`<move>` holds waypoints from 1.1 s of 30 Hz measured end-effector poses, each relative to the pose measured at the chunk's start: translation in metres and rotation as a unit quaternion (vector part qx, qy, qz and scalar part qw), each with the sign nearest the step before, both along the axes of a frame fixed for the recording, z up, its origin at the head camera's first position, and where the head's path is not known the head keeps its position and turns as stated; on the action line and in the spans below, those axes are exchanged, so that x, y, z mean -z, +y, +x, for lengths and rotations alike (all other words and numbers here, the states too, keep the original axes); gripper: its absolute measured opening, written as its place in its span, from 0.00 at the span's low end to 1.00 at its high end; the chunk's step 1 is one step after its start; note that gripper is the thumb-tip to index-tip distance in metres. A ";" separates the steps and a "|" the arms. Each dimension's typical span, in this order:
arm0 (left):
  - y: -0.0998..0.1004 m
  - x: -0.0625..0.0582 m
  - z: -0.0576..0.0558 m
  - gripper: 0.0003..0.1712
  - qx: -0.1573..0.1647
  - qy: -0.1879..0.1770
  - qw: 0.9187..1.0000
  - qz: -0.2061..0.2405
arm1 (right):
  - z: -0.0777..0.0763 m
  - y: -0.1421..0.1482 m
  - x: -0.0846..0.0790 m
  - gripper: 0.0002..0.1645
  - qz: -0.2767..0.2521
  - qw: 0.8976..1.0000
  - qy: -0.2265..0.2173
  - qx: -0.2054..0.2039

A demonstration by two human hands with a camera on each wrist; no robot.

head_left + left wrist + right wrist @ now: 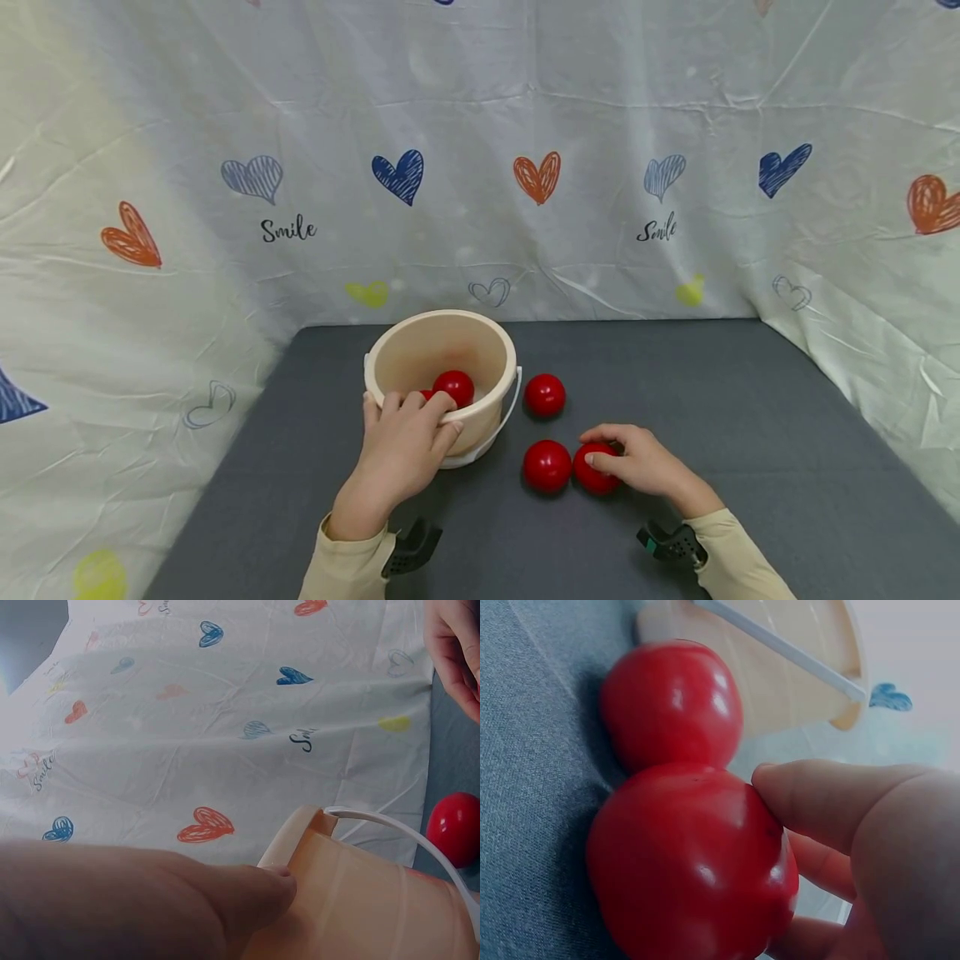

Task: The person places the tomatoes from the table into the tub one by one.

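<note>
My left hand (401,454) grips the near rim of a cream bucket (408,354), fingers over the edge and thumb (262,894) on the outer wall. Inside the bucket lie a red ball (453,387) and part of another, mostly hidden by the fingers. On the right, my right hand (645,462) holds a glossy red ball (682,862) between thumb and fingers, low at the tabletop. A second red ball (547,466) touches it on its left. Farther back, beside the bucket, sits another red ball (544,395).
The bucket's white handle (510,414) hangs down on its right side. Everything stands on a dark grey table (675,375). A white curtain (465,242) printed with hearts rises behind the table and down both sides.
</note>
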State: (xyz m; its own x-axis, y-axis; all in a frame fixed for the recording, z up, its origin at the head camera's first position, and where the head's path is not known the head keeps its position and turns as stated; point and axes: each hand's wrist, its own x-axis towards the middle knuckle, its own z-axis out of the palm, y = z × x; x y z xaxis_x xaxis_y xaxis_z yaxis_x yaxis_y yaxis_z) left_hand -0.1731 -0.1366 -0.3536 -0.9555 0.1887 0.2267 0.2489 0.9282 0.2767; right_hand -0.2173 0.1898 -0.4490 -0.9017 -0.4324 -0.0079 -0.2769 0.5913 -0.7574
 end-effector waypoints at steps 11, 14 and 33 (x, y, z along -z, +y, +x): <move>-0.001 0.000 0.000 0.11 -0.002 -0.003 1.000 -0.002 | 0.000 -0.002 -0.002 0.20 -0.001 1.000 0.002 0.014; -0.001 0.001 0.000 0.11 -0.002 -0.001 1.000 -0.003 | 0.000 -0.002 -0.003 0.19 -0.004 1.000 -0.002 0.023; 0.001 0.000 0.000 0.09 0.001 -0.001 1.000 -0.001 | -0.009 0.003 -0.040 0.19 0.002 0.998 0.038 0.053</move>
State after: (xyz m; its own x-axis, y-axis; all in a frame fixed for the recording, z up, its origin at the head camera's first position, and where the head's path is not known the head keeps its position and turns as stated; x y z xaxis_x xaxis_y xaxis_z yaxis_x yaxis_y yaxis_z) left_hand -0.1727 -0.1361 -0.3538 -0.9558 0.1902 0.2241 0.2494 0.9282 0.2760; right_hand -0.2264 0.1925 -0.4086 -0.9404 -0.3346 0.0609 -0.2692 0.6231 -0.7344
